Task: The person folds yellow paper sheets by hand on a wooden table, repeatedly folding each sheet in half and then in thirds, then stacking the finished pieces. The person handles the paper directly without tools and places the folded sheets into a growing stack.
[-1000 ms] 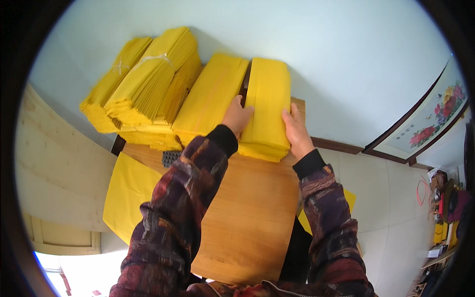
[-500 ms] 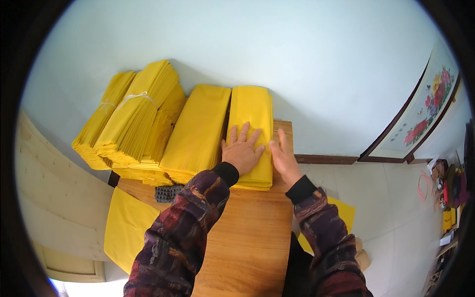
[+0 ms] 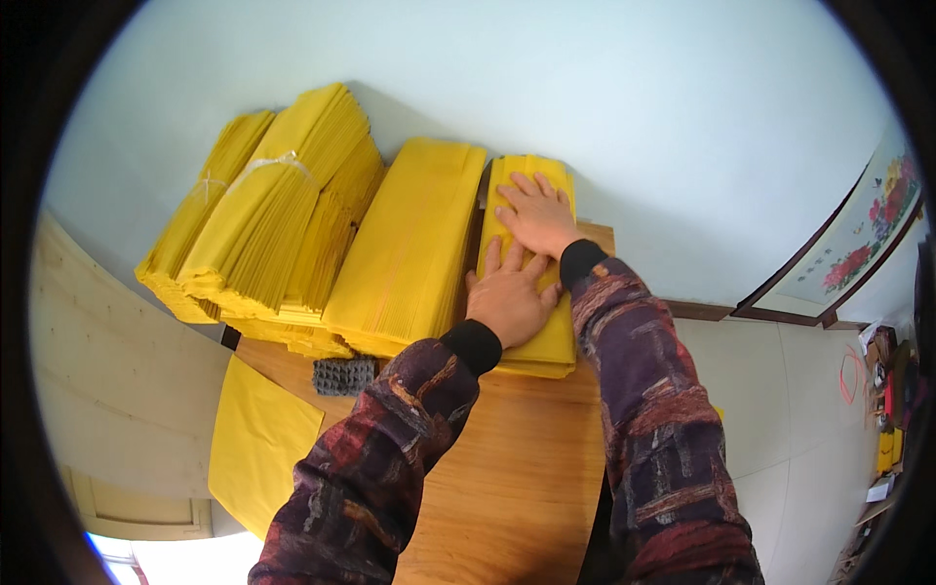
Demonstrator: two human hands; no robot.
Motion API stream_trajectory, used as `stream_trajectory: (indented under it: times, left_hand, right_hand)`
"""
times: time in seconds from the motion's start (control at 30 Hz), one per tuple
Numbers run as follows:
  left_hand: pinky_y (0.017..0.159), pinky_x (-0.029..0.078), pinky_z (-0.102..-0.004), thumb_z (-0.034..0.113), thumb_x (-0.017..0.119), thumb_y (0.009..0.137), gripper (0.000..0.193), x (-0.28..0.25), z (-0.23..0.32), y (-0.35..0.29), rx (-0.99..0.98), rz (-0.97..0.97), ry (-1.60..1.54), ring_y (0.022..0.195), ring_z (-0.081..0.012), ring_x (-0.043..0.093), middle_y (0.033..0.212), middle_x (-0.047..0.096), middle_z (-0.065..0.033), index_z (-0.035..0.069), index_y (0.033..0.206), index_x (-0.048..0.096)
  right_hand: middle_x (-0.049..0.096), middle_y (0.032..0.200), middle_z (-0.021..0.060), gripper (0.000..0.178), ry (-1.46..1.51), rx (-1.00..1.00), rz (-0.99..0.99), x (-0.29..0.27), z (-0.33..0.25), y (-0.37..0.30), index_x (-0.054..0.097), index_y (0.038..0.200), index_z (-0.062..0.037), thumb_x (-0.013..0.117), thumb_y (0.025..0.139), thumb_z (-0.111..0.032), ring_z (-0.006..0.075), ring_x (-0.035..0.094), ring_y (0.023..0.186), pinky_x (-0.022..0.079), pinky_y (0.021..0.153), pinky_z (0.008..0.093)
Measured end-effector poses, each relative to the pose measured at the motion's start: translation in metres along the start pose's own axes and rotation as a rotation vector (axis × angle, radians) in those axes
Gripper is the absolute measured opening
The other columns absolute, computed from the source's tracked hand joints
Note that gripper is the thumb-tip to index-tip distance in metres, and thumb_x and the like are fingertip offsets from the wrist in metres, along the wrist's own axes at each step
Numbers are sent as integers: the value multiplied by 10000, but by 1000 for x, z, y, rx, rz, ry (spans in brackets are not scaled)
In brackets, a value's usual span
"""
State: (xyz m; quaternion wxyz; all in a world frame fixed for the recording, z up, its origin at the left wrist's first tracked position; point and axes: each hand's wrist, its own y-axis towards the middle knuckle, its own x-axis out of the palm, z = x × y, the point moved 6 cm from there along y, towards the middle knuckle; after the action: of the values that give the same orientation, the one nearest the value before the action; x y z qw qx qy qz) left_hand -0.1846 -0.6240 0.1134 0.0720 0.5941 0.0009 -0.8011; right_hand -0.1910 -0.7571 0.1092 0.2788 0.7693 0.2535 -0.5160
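Both my hands lie flat on the rightmost stack of folded yellow paper (image 3: 538, 353), one above the other. My left hand (image 3: 514, 300) spreads its fingers over the stack's middle. Farther back, my right hand (image 3: 539, 216) rests with fingers stretched out near the stack's far end. A taller stack of folded yellow sheets (image 3: 408, 244) stands just to the left, with a narrow dark gap between the two. Neither hand grips anything. Parts of the right stack are hidden under my palms.
Yellow bundles tied with white string (image 3: 283, 195) are piled at the left against the pale wall (image 3: 604, 78). A dark grey textured block (image 3: 343, 375) and a loose yellow sheet (image 3: 255, 439) lie on the wooden table (image 3: 497, 468). A framed flower picture (image 3: 838, 244) leans at the right.
My right hand has moved from beside the stack's right edge onto its far part and now lies flat. My left hand stays on the stack. The view has shifted slightly.
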Motion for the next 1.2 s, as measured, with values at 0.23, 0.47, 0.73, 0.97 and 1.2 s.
stream_trajectory:
  times: [0.23,0.47,0.73,0.97,1.2]
  left_hand:
    - [1092,214,-535,479,465,906,569,-7,1,-15,28,72,-18,1368,-451,165,1484,267,-149,193,1394,405]
    - [1122,123,-508,432,501,910,572,3,-9,-40,257,216,-140,1355,-398,227,1388,347,-290,74,1352,441]
    - [1110,171,-506,426,538,892,545,-2,-7,-38,189,200,-119,1319,-512,205,1447,267,-272,151,1355,455]
    - [1132,139,-472,401,513,917,524,-17,-25,-21,59,202,-358,1373,-468,132,1514,188,-194,215,1395,405]
    - [1004,375,-302,328,574,919,659,11,-44,-29,-250,1,-1355,1209,-241,470,1332,466,-181,-48,1384,298]
  right_hand:
    - [311,1482,55,504,-25,-7,23,-1,-1,-1,445,1360,-225,422,902,-433,341,207,1386,178,1100,554]
    - [349,1461,64,507,-126,-64,151,8,2,2,464,1345,-208,421,901,-450,359,263,1358,219,1079,561]
    - [364,1451,96,496,-65,-41,138,-6,-5,-5,490,1318,-163,447,896,-419,343,280,1355,234,1093,516]
    - [359,1431,177,542,928,258,415,-47,66,-97,399,1349,-10,526,928,-326,295,344,1323,294,1079,384]
    - [435,1334,160,747,1658,285,-14,8,41,-151,324,1357,56,584,885,-461,207,442,1206,381,988,329]
